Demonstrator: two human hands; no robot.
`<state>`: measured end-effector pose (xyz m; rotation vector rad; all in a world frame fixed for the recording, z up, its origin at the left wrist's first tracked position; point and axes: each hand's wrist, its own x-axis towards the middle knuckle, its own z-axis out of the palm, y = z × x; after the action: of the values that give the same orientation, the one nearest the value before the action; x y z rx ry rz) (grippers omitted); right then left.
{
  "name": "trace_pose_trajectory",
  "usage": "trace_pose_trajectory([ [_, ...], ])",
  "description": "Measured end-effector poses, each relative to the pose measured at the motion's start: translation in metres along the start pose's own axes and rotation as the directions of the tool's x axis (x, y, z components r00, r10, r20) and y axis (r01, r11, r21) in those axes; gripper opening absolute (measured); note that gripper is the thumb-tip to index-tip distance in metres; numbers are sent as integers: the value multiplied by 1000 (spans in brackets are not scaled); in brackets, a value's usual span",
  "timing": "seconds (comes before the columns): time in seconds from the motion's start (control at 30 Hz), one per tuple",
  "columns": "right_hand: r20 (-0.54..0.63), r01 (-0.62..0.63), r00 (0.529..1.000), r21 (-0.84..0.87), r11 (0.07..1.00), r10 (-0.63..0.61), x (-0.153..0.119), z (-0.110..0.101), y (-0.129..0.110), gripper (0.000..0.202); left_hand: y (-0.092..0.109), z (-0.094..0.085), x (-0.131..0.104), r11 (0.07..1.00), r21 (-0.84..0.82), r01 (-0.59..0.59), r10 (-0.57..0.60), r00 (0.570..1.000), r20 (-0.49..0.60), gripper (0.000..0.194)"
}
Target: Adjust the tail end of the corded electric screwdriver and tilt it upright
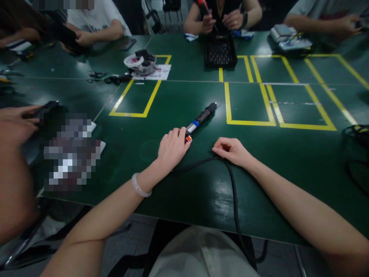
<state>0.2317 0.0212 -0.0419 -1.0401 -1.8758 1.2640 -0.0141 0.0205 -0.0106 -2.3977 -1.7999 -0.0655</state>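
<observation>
On the green table [115,173], my left hand [173,148] is wrapped over the rear end of an electric screwdriver [201,117] with a black front, a silver and blue band and a red-orange part. The tool lies with its tip pointing away and to the right. A black cable [234,192] runs from beside my left hand, past my right hand and over the near table edge. My right hand [230,151] rests on the table right of the tool, fingers curled together; nothing shows in it.
Yellow tape outlines [250,123] mark the table. A black tray [220,54] stands before a person opposite. Tape rolls [141,63] lie on white paper at the back left. Another person's hand [17,123] is at left. Black cables [359,134] lie at right.
</observation>
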Motion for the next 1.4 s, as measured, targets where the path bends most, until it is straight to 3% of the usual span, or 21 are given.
trace_pose_trajectory([
  [0.1,-46,58,997,-9,998,-59,-2,1,1,21,20,-2,0,996,-24,-87,87,996,2,42],
  [0.2,-39,113,992,-81,990,-116,-2,1,0,28,36,-4,0,989,-47,-143,143,990,-4,38],
  [0.4,18,152,988,-220,964,-152,0,4,-8,18,47,-3,-4,968,-107,-226,226,974,-9,48],
  [0.47,3,113,993,-149,982,-114,0,6,-9,12,45,-2,-5,962,-122,-246,247,969,-10,52],
  [0.67,-21,-115,992,238,964,124,1,7,-9,34,40,0,-7,955,-151,-257,259,966,-12,60],
  [0.87,-30,-102,993,253,962,113,2,8,-9,35,39,-1,-8,952,-172,-253,253,967,-23,59],
  [0.97,-47,-21,998,165,986,29,-1,8,-7,26,38,-1,-8,951,-178,-252,254,967,-14,59],
  [1.1,-20,129,991,-135,983,-132,-5,7,-7,11,38,-2,-8,949,-186,-254,260,966,7,59],
  [1.23,69,279,958,-441,853,-278,-7,5,-7,9,37,-1,-8,950,-189,-251,257,967,8,59],
  [1.4,199,407,908,-629,662,-369,-9,4,-8,24,37,1,-7,949,-181,-259,264,964,6,68],
])
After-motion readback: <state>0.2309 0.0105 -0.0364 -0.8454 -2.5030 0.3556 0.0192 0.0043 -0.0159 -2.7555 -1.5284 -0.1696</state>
